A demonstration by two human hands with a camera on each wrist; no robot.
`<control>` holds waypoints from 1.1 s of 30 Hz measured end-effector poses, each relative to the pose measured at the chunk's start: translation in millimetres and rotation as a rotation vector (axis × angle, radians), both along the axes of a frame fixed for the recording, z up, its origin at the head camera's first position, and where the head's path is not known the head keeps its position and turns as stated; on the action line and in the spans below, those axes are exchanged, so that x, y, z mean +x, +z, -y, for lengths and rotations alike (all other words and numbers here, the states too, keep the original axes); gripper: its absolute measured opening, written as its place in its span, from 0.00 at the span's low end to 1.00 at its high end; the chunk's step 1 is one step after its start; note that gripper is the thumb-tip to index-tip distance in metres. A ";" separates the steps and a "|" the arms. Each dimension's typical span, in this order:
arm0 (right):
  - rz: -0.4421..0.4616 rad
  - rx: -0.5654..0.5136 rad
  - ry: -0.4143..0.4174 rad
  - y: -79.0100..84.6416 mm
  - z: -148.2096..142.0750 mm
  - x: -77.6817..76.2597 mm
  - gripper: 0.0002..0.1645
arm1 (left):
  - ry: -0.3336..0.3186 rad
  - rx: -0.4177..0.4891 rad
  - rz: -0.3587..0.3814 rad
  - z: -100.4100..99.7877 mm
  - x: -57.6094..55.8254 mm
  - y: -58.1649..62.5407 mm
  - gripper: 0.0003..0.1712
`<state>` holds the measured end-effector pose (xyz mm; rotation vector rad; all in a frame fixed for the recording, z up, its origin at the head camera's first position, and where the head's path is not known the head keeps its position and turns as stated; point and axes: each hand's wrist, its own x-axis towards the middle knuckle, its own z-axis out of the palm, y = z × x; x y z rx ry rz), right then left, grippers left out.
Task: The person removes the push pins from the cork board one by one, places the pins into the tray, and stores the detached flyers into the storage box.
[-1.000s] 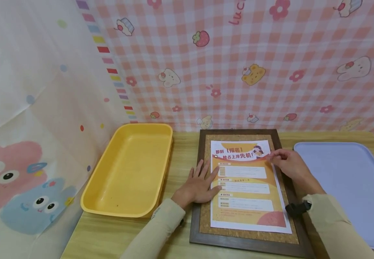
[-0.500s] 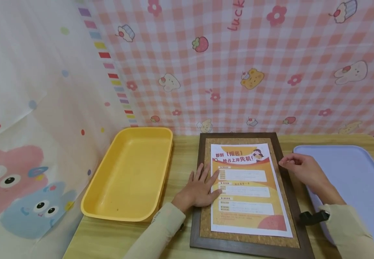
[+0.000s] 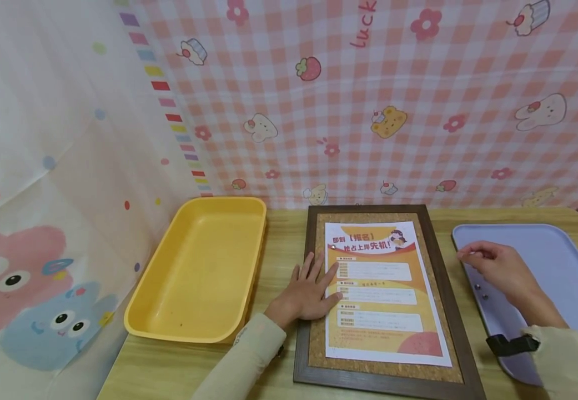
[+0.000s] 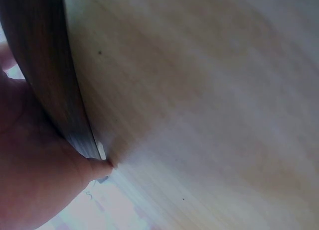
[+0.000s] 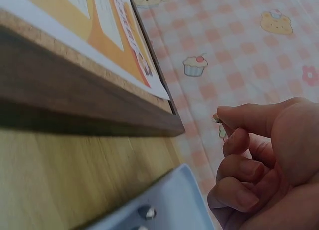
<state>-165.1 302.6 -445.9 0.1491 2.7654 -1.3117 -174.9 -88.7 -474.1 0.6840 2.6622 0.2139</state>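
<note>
A printed orange-and-white sheet [image 3: 378, 305] lies on a cork board [image 3: 383, 366] with a dark wooden frame [image 3: 368, 209]. A small thumbtack [image 3: 333, 246] shows near the sheet's upper left edge. My left hand [image 3: 305, 294] rests flat with spread fingers across the frame's left side and the sheet's left margin. My right hand [image 3: 506, 278] is over the left edge of the lavender tray [image 3: 523, 226], thumb and forefinger pinching a small shiny thumbtack [image 5: 216, 118]. Two silvery tacks [image 3: 481, 292] lie in the tray just below that hand.
A deep yellow tray [image 3: 134, 322] stands to the left of the board on the wooden table [image 3: 281, 228]. Pink checked cloth [image 3: 279, 100] hangs behind the table, and a white printed cloth [image 3: 59, 194] hangs at the left.
My right hand has moved right, from the sheet's upper right edge across the frame to the lavender tray, uncovering the two tacks there. My left hand stays on the board.
</note>
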 end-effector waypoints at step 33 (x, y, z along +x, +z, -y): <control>0.060 -0.078 -0.050 -14.2 -36.4 16.3 0.20 | 0.004 -0.002 0.001 -0.1 0.5 -0.2 0.39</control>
